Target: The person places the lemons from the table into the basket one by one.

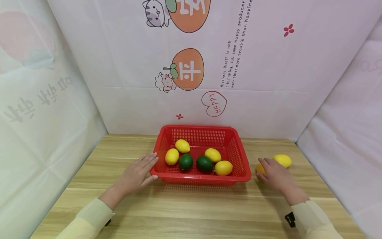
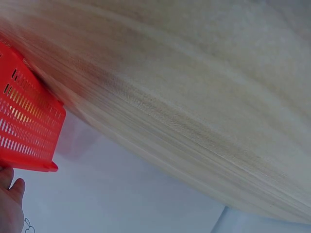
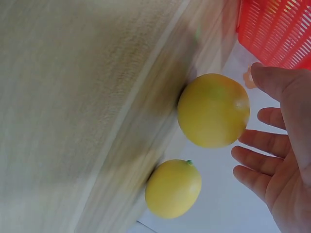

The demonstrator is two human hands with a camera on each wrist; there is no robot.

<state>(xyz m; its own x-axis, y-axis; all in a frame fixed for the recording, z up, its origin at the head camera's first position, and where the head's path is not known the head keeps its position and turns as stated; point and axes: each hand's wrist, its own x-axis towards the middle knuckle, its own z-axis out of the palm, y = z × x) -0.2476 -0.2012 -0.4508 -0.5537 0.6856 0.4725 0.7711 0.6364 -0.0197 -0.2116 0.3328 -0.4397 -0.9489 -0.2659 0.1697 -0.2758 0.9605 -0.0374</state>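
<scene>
My left hand [image 1: 135, 174] touches the left rim of a red plastic basket [image 1: 203, 178], its fingers extended along the edge and the thumb near the front corner. Beside the basket on the right, my right hand [image 1: 276, 174] reaches over a round orange-yellow fruit [image 1: 260, 168], partly hidden under the fingers in the head view. The right wrist view shows spread, lightly bent fingers [image 3: 265, 143] close beside that fruit [image 3: 214, 110]. A lemon [image 1: 282, 160] lies on the table just beyond this hand.
Inside the basket lie several lemons [image 1: 182, 146] and two dark green fruits [image 1: 186, 162]. The wood-grain table [image 1: 179, 212] ends at a white printed cloth [image 1: 256, 109] behind, with more white cloth [image 1: 352, 109] at both sides.
</scene>
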